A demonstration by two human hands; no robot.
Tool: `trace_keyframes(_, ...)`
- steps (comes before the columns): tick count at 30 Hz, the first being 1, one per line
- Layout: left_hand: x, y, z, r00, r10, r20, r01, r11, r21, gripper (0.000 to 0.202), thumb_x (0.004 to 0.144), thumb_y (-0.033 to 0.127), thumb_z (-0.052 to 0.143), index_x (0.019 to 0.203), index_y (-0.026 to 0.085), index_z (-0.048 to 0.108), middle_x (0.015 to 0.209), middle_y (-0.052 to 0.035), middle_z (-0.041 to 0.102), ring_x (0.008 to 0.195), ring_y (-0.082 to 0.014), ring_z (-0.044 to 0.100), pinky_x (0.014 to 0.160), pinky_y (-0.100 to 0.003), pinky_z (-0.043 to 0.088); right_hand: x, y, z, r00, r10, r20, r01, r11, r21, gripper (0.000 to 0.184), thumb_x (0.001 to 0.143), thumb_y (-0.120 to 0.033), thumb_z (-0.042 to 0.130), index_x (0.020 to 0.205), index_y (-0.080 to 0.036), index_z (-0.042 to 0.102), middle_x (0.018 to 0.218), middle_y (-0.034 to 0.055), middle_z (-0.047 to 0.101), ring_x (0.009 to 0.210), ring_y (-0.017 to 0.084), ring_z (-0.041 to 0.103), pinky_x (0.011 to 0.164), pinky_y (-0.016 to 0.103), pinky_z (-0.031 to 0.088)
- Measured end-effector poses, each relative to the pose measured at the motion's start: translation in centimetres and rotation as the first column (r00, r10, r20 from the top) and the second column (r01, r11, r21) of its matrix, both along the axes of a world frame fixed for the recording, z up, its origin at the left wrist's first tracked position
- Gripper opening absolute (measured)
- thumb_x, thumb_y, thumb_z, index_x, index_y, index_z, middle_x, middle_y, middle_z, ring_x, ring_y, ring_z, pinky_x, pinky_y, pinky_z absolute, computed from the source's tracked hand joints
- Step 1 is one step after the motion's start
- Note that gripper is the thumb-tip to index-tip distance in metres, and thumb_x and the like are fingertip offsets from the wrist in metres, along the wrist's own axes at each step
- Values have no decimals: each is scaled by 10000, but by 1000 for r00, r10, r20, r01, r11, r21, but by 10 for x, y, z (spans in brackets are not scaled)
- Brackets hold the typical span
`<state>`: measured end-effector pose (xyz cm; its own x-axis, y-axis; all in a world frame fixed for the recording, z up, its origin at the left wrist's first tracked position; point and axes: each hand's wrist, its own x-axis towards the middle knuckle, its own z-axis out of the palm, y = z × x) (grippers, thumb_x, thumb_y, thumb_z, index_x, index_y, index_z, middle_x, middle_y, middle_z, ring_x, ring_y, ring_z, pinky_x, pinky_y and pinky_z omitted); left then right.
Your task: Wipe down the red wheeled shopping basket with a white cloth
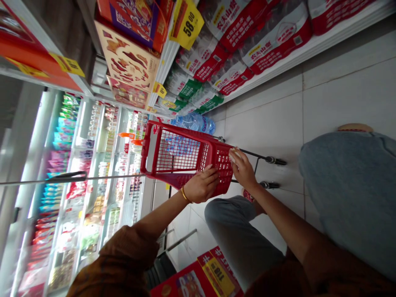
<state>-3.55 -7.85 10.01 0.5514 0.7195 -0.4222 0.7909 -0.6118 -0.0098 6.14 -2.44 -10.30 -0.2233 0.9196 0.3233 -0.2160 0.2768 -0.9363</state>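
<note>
A red wire shopping trolley basket (182,154) stands tilted in front of me, its long metal pull handle (71,177) reaching far to the left of the view. My left hand (201,186), with a gold bangle (185,194) on the wrist, grips the basket's near wall. My right hand (243,169) holds the basket's red rim farther along. Two black trolley wheels (274,161) show beyond the basket. Bottled water (193,123) lies behind it, partly hidden by the mesh.
Shrink-wrapped bottled water packs (247,49) line a shelf, with a yellow 58.00 price sign (186,23) and gift boxes (128,62) beside them. A lit chilled display (105,173) stands opposite. A leg in grey-blue denim (346,194) fills the right, and a red boxed display (201,278) sits at the bottom.
</note>
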Motion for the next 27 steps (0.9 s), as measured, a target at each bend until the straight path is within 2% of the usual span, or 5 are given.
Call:
trace_keyframes(6, 9, 19, 7, 1000, 6, 9, -7, 997, 72, 287, 857, 224, 514, 1099, 109, 616, 1092, -137, 676, 1125, -262, 575, 1031, -494, 465, 2, 4, 20, 995, 50, -82, -47, 998, 43, 471, 925, -146, 382, 1380, -253, 439, 1371, 101, 496, 1325, 230, 430, 1084, 457, 421)
trace_keyframes(11, 8, 41, 2, 1000, -14, 6, 13, 996, 87, 274, 837, 156, 498, 1071, 84, 621, 1103, -160, 661, 1166, -284, 541, 1048, -525, 438, 3, 4, 20, 997, 50, -62, -47, 998, 42, 466, 924, -138, 381, 1370, -250, 454, 1351, 107, 511, 1308, 232, 451, 1077, 456, 430)
trace_keyframes(15, 5, 38, -4, 998, 37, 54, -41, 997, 58, 293, 823, 146, 491, 1086, 91, 608, 1108, -160, 651, 1181, -300, 515, 1062, -601, 386, 6, 14, 33, 993, 46, -105, -39, 997, 70, 462, 937, -145, 373, 1380, -256, 444, 1366, 102, 500, 1319, 225, 438, 1086, 439, 422)
trace_keyframes(20, 8, 31, -8, 992, 63, 109, -70, 996, 61, 271, 809, 115, 473, 1038, 110, 618, 1033, -135, 668, 1086, -278, 564, 1072, -630, 357, 8, 24, 51, 982, 139, -128, -113, 975, 190, 471, 964, -151, 327, 1420, -255, 385, 1424, 103, 444, 1373, 215, 360, 1122, 446, 372)
trace_keyframes(27, 9, 31, -9, 990, 61, 124, -72, 993, 90, 297, 798, 108, 477, 1058, 117, 620, 1031, -122, 676, 1076, -273, 569, 1063, -628, 370, 3, 20, 38, 990, 127, -59, -111, 968, 223, 487, 967, -142, 318, 1443, -238, 345, 1423, 129, 446, 1389, 232, 331, 1109, 467, 380)
